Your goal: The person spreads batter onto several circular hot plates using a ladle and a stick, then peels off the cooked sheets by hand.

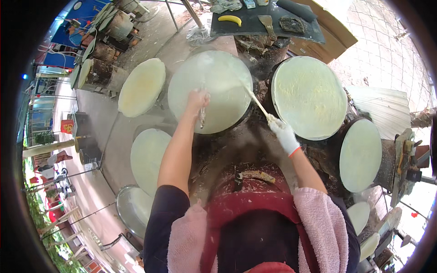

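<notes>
Before me is a round griddle (pixel 222 117) with a pale, smooth layer like thin batter on it, partly veiled by steam. Above its left part, my bare left hand (pixel 198 99) is closed around a slim tool handle (pixel 202 120) whose end sticks out below the fist; steam blurs its far end. My right hand (pixel 282 132), in a white glove with an orange cuff, grips a pale stick (pixel 257 101) that slants up and left over the griddle's right edge. The stick's tip is blurred in the steam. Right of it lies a large pale flatbread (pixel 310 97) on another griddle.
More pale rounds lie about, including a flatbread (pixel 142 88) at left and a round sheet (pixel 360 156) at right. Beyond the griddle, a dark table (pixel 245 28) bears a banana (pixel 230 19), a scraper (pixel 267 25) and a dark cloth-like pad (pixel 292 25). A red apron (pixel 252 204) covers my front.
</notes>
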`<state>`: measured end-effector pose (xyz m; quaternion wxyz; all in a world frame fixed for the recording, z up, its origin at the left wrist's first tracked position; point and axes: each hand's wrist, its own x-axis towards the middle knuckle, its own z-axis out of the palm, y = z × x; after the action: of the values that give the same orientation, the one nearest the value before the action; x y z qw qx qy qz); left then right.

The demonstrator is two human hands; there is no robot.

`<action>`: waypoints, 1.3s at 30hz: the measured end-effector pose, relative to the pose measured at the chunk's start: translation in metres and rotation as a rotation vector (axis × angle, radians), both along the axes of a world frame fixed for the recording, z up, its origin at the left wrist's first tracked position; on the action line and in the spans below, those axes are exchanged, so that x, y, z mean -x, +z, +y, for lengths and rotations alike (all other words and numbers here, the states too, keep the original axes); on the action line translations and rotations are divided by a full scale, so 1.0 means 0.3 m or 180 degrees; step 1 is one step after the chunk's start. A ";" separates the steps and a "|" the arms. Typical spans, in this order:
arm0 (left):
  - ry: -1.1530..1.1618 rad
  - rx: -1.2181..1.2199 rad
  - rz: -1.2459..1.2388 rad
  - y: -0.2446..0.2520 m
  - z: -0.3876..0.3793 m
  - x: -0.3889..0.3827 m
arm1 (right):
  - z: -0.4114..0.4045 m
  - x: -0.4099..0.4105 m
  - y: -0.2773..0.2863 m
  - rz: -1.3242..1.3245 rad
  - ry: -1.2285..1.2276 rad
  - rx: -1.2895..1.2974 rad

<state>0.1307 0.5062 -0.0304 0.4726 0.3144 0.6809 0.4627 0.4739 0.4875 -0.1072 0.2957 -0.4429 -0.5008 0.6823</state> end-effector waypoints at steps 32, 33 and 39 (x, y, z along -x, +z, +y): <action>-0.0316 0.0191 -0.4476 0.298 -0.354 0.054 | -0.298 -0.184 0.186 -0.0089 -0.2004 0.0486; 0.0097 0.0256 -0.3951 0.312 -0.347 -0.003 | -0.270 -0.282 0.188 -0.0274 -0.2235 0.0255; -0.0258 0.0100 -0.4809 0.342 -0.322 -0.245 | -0.005 -0.633 0.069 -0.0324 -0.2869 -0.0690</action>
<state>0.2042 0.4096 0.0722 0.8319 -0.0702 0.1663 0.5248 0.6638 0.4859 -0.0866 0.5823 -0.6158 -0.3408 0.4069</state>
